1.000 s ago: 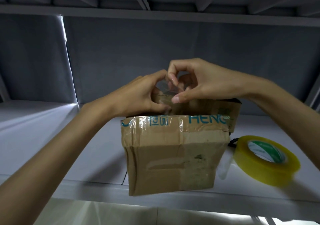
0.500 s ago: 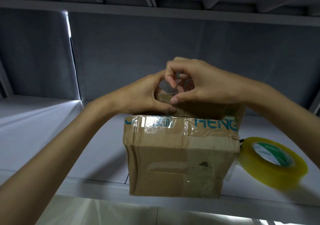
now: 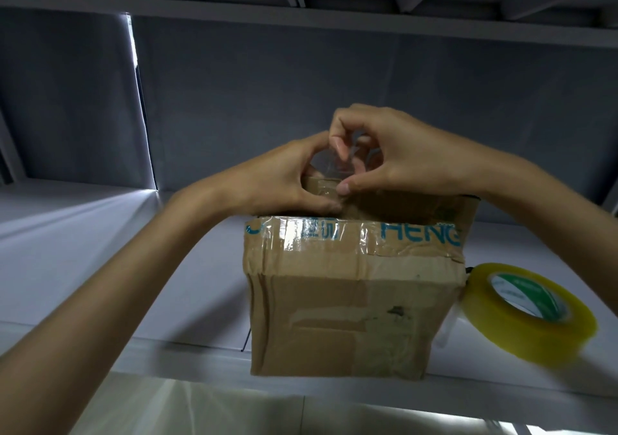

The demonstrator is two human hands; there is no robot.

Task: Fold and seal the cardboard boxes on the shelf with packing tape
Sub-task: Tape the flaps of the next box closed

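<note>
A: Where's the box (image 3: 347, 311) now?
B: On the shelf (image 3: 100, 267), near its front edge, with the roll (image 3: 528, 311) lying just beside its right side. A second ago the box sat lower and further left in view and the roll was nearer the middle — both have slid right and the shelf's back wall fills more of the picture, so I'd say the head moved, not the box.

A: And the hands?
B: Both are up at the top of the box. The left hand (image 3: 284, 180) grips the raised flap (image 3: 322, 188), thumb pressed along its front. The right hand (image 3: 384, 160) pinches a clear strip of tape (image 3: 329, 163) between its curled fingers, thumb tip on the flap edge. A second ago the right fingers were spread a bit wider; now they are bunched tighter over the strip, and the hands touch each other.

A: What does that mean for the sealing?
B: My guess — the loose tape end is being worked free or pressed onto that flap. The top is not yet closed: the flap stands up and the far flap (image 3: 418, 208) is also raised. The front already carries old tape across the blue print.

A: Risk?
B: The strip may crumple or stick to the fingers.
</note>
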